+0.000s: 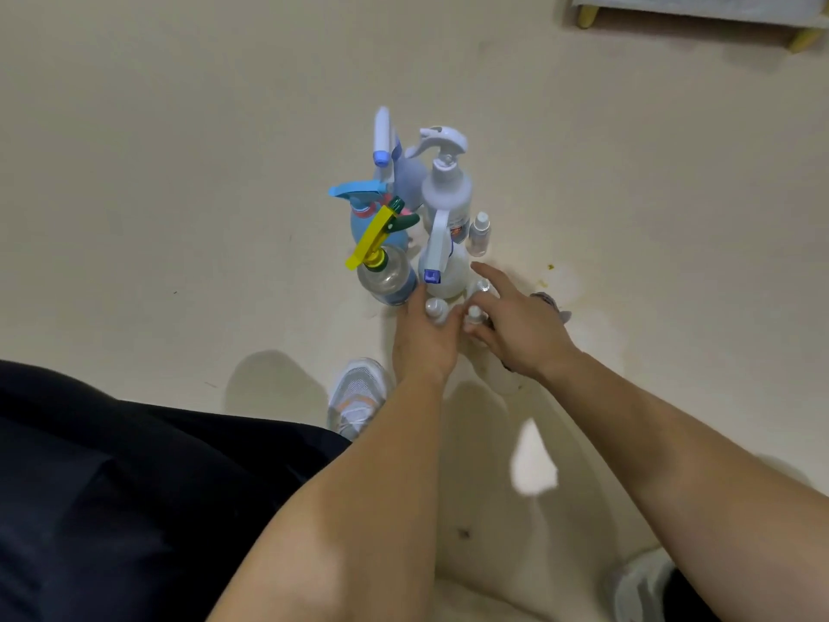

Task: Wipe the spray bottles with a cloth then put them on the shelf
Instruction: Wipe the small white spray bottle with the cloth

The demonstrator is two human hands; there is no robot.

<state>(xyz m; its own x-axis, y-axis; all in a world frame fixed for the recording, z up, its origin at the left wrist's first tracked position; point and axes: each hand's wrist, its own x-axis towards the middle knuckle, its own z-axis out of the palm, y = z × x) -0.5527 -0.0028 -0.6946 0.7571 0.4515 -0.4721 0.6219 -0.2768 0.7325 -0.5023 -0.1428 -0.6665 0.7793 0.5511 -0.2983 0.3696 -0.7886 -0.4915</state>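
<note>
two hands busy — left hand (424, 341) grips one small bottle (436, 308), right hand (516, 327) pinches a vial (474, 314).

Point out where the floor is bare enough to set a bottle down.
Bare floor lies left of the bottle cluster and beyond it, toward the yellow-legged furniture. Crowded: the cluster's near edge, where the left hand and right hand grip small bottles.

The place reads as a room in a home. There is a plain cream floor (179, 172) and a low piece of furniture (700, 2) on short yellow legs (587, 15) at the far edge. Household spray bottles (444, 190) stand clustered directly on the floor, near a person's sneaker (359, 392).
</note>
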